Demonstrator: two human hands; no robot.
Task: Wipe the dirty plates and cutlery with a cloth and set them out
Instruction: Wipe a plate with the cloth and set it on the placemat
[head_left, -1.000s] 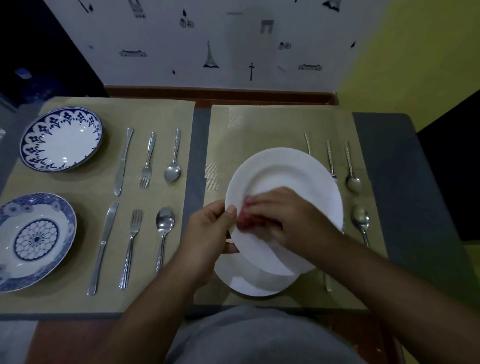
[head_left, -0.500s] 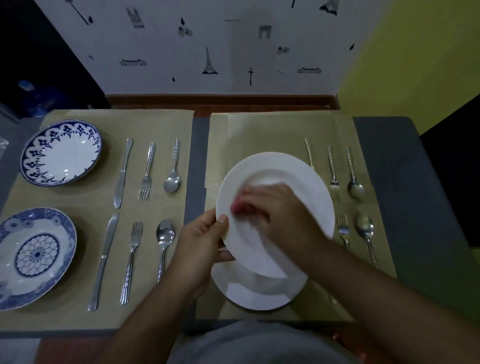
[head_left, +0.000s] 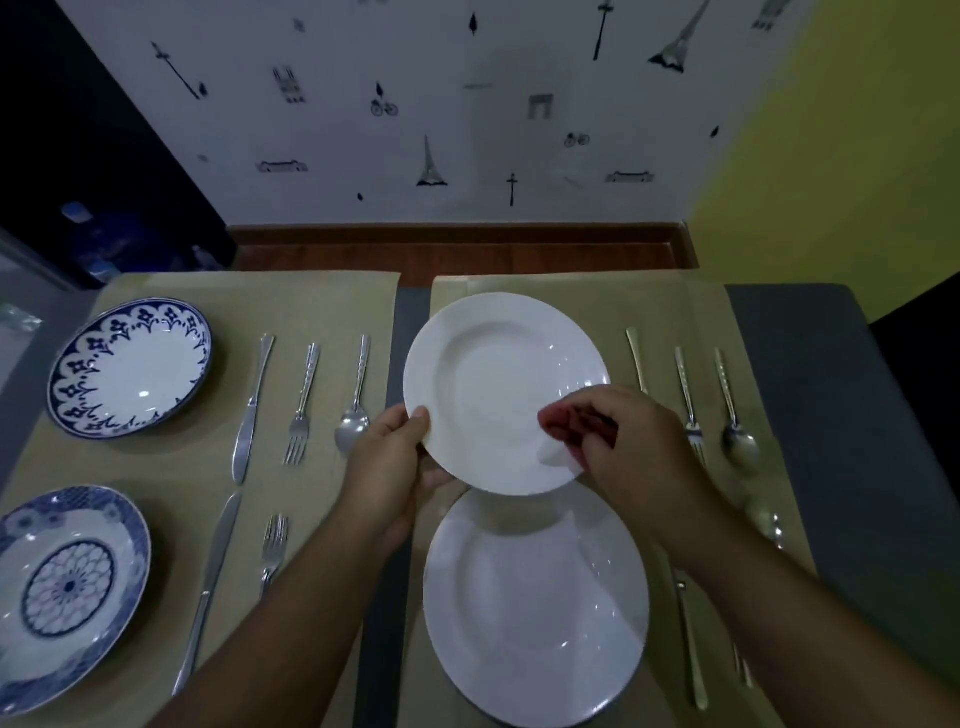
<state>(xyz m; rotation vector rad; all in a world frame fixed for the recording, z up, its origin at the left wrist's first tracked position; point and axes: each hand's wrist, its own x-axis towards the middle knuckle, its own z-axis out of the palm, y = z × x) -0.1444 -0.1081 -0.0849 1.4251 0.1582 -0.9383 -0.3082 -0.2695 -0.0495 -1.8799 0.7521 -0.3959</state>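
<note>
My left hand (head_left: 387, 457) grips the left rim of a white plate (head_left: 493, 374) held above the right placemat (head_left: 670, 306). My right hand (head_left: 623, 447) pinches a small red and white cloth (head_left: 558, 426) against the plate's lower right rim. A second white plate (head_left: 535, 613) lies on the mat just below the held one. To the right lie a knife (head_left: 635, 358), fork (head_left: 688, 405) and spoon (head_left: 735, 415), with more cutlery partly hidden behind my right arm.
On the left placemat (head_left: 249, 306) sit two blue-patterned plates (head_left: 130, 369) (head_left: 62, 597), each with a knife, fork and spoon beside it. A grey table surface (head_left: 841, 415) extends to the right. A wall stands behind the table.
The held plate has moved up and away from the lower plate, which shows almost fully. My right hand with the cloth slid from the plate's middle to its lower right rim.
</note>
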